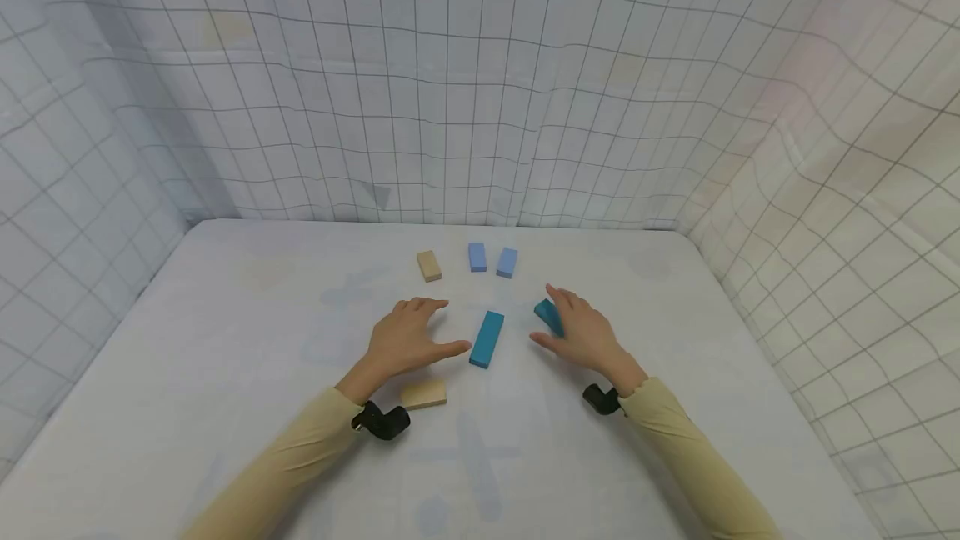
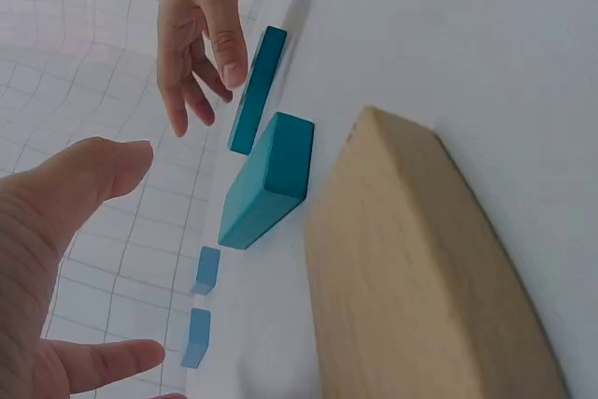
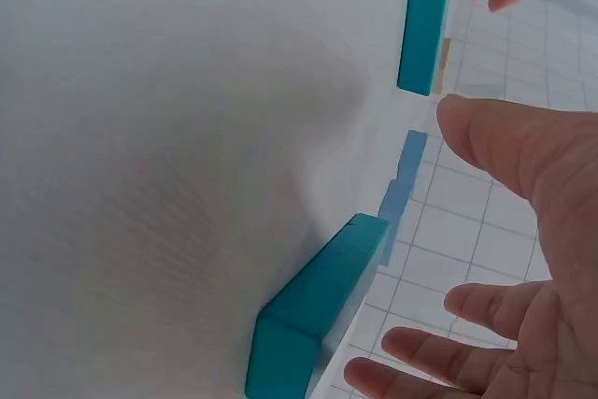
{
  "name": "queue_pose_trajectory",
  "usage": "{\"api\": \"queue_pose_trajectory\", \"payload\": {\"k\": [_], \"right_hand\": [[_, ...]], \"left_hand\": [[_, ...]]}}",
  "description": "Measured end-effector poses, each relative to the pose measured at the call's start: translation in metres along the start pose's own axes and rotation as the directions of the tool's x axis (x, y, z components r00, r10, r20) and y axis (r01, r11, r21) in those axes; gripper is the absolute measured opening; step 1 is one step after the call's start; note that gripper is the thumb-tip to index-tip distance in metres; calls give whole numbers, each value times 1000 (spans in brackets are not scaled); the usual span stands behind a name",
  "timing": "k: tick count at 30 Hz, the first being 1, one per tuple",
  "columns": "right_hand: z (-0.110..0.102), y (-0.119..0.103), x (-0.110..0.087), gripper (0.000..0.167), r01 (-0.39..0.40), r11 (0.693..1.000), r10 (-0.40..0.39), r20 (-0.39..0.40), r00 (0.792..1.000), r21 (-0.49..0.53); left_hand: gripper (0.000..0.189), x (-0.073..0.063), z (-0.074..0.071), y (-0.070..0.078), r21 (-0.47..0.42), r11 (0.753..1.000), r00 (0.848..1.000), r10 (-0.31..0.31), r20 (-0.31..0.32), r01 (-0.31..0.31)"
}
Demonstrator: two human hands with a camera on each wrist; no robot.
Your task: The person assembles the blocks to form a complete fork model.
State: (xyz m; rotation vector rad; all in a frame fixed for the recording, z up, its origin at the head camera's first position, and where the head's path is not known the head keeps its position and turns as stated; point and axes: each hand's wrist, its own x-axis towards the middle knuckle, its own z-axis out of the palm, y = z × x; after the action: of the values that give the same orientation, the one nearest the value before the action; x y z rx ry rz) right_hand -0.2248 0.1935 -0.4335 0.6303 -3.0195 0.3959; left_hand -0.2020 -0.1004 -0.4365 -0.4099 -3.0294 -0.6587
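My left hand [image 1: 405, 340] has its fingers spread and holds nothing. The tip of its thumb is beside a teal rectangular block [image 1: 487, 340] in the middle of the table. Just below that wrist lies a pale wooden block [image 1: 424, 394], large in the left wrist view. At the right, my right hand [image 1: 585, 336] hovers with thumb and fingers apart around a second teal block [image 1: 549, 317], partly hidden by the hand in the head view. In the right wrist view a gap shows between the fingers [image 3: 439, 362] and this teal block [image 3: 322, 306].
Toward the table's far edge lie a smaller wooden block [image 1: 429, 266] and two light blue blocks, one upright in view [image 1: 477, 257] and one slightly turned [image 1: 507, 262]. White gridded curtains [image 1: 480, 90] enclose the white table [image 1: 247, 340] at the back and sides.
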Motion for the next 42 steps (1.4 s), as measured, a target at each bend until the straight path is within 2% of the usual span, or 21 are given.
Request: {"api": "queue_pose_trajectory", "payload": {"k": [8,16,22,27,36,42], "right_hand": [[4,5,-3,80,-89,995,90,-19,996,48],[9,9,-3,69,-142,986,142,5,990,84],[10,13,-2,63,-163,978,161,26,987,128],[11,16,-1,57,-179,972,175,38,984,154],[16,21,-1,51,-150,978,153,-14,988,145],[14,19,-2,46,-142,975,150,-33,988,170]], "left_hand": [[82,10,12,15,-34,997,996,-67,64,69],[78,22,25,34,-52,996,993,-71,99,76],[74,28,33,41,-40,996,989,-78,129,84],[71,30,36,43,-32,994,987,-98,124,102],[57,37,42,43,-24,993,988,-114,102,117],[52,36,42,43,-37,992,989,-119,87,123]]}}
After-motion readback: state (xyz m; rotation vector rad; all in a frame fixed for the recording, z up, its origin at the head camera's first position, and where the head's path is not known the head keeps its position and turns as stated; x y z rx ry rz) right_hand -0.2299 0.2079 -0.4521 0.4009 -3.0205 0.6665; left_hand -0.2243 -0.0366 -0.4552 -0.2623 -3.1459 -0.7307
